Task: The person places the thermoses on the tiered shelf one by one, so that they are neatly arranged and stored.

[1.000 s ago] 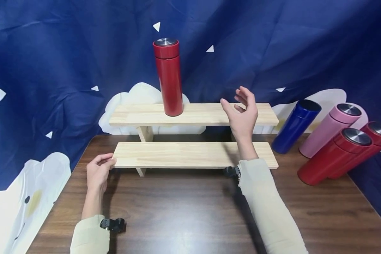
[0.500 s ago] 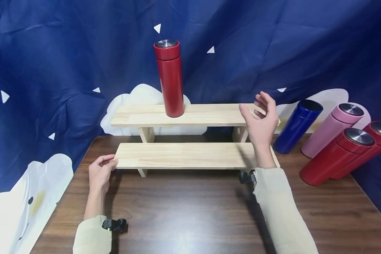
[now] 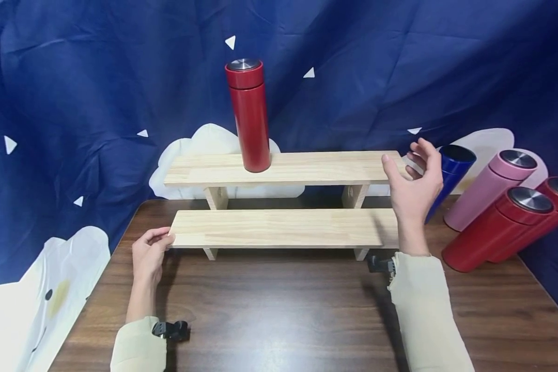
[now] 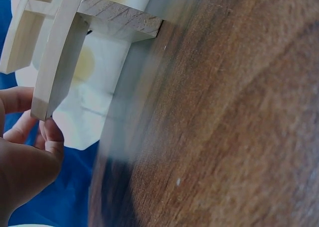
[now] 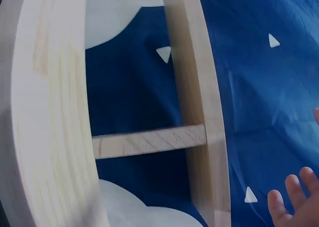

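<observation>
A two-tier wooden shelf (image 3: 279, 229) stands on the table. My left hand (image 3: 148, 256) pinches the left end of its lower board; in the left wrist view the thumb and fingers of that hand (image 4: 30, 160) lie on either side of the board end (image 4: 47, 100). A red thermos (image 3: 251, 124) with a steel-topped lid stands upright on the upper board. Over the shelf's right end, my right hand (image 3: 416, 188) is raised with fingers apart and gently curved, holding nothing. It overlaps the blue thermos (image 3: 452, 168) behind it. At its edge, the right wrist view shows the right fingertips (image 5: 294, 194).
To the right on the brown table (image 3: 269, 310), a pink thermos (image 3: 488, 191) and two red ones, the front one (image 3: 495, 232) overlapping the other (image 3: 555, 199), stand near the blue one. A blue curtain (image 3: 167, 67) with white shapes hangs behind the table.
My right hand has moved right, from over the shelf's right part to in front of the blue thermos, fingers still apart. The left hand keeps its pinch on the lower board.
</observation>
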`<state>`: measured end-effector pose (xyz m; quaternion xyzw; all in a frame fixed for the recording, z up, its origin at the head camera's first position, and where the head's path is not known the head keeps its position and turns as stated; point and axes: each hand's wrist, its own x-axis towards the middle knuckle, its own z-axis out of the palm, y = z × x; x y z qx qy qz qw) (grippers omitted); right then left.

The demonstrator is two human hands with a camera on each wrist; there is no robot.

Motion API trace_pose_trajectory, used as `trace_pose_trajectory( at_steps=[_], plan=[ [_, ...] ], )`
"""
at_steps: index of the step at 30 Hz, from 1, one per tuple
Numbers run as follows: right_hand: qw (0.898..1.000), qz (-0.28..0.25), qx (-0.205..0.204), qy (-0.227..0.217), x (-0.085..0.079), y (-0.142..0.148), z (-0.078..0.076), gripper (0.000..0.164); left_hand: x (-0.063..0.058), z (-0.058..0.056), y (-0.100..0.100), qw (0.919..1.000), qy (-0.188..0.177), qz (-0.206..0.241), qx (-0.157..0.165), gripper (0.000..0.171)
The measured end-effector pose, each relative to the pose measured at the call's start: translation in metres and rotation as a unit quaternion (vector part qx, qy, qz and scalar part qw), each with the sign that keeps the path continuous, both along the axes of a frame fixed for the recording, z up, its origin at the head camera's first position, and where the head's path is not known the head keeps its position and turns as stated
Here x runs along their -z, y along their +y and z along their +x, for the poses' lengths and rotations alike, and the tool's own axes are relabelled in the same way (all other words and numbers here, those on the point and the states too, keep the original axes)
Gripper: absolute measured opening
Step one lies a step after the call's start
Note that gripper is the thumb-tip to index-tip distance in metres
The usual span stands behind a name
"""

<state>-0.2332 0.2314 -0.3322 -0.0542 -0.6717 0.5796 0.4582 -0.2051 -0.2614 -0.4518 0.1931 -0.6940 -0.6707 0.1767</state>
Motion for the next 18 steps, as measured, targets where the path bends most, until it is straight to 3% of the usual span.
trace_pose_trajectory(
  at_steps=[8,14,18],
  plan=[
    [0.999,-0.010,0.040,0.002,-0.022,-0.003,0.024,0.057,0.000,-0.001,0.000,0.9999,0.005,0.012,-0.002,0.023],
    [0.997,0.021,0.076,-0.002,-0.009,0.026,0.015,0.060,0.000,-0.001,0.000,1.0000,0.000,0.009,-0.003,0.025],
    [0.995,0.028,0.097,0.000,-0.010,0.034,0.020,0.059,-0.001,0.000,-0.001,1.0000,-0.009,0.000,0.002,0.027]
  ],
)
